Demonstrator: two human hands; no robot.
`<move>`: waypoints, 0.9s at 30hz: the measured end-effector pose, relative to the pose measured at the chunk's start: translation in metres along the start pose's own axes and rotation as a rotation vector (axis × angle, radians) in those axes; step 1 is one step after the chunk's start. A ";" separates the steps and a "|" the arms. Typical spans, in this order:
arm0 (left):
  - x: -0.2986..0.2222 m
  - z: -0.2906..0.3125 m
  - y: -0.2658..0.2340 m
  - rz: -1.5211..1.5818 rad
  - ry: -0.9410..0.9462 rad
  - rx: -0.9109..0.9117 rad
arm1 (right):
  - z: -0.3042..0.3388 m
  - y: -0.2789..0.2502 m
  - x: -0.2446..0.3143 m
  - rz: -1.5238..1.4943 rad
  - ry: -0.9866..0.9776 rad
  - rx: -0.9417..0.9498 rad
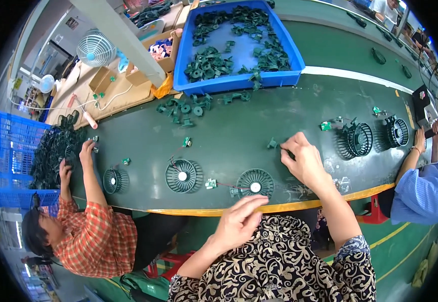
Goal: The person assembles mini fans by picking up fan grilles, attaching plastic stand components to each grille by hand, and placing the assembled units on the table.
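Note:
My right hand (303, 160) reaches over the green work surface, fingers curled. A small green plastic bracket (272, 144) is at its fingertips and appears pinched by its edge. My left hand (239, 221) is by the table's near edge, fingers stretched and thumb apart, holding nothing visible. Just beyond its fingertips lies a round dark green fan cage (255, 182) with a white disc at its hub. A thin red wire runs from this cage to a small green circuit board (211, 184) on its left.
A blue tray (239, 84) of green plastic parts stands at the back, with loose brackets (186, 107) before it. More fan cages (181, 176) sit along the table. One co-worker (90, 234) works at left by a blue crate (12, 151), another (420, 186) at right.

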State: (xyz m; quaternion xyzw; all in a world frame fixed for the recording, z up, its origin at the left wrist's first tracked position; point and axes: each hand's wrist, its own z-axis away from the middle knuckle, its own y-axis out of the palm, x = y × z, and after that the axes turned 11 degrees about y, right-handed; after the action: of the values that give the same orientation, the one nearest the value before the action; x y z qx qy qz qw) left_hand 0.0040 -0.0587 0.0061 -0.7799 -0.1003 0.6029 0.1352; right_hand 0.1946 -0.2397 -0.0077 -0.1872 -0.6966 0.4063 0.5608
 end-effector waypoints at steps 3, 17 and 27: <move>0.003 -0.010 -0.014 -0.268 0.075 -0.156 | 0.020 -0.001 -0.008 -0.003 -0.023 -0.034; 0.014 -0.011 -0.026 -0.850 0.031 -0.197 | 0.039 -0.005 -0.012 0.053 -0.034 -0.140; 0.016 -0.006 -0.032 -0.633 -0.020 -0.212 | 0.080 0.017 0.046 -0.055 -0.296 -0.001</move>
State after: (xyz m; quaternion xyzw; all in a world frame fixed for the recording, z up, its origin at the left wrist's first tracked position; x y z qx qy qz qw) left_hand 0.0137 -0.0240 0.0034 -0.7138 -0.4011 0.5247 0.2330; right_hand 0.1023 -0.2252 0.0045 -0.1063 -0.7769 0.4135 0.4628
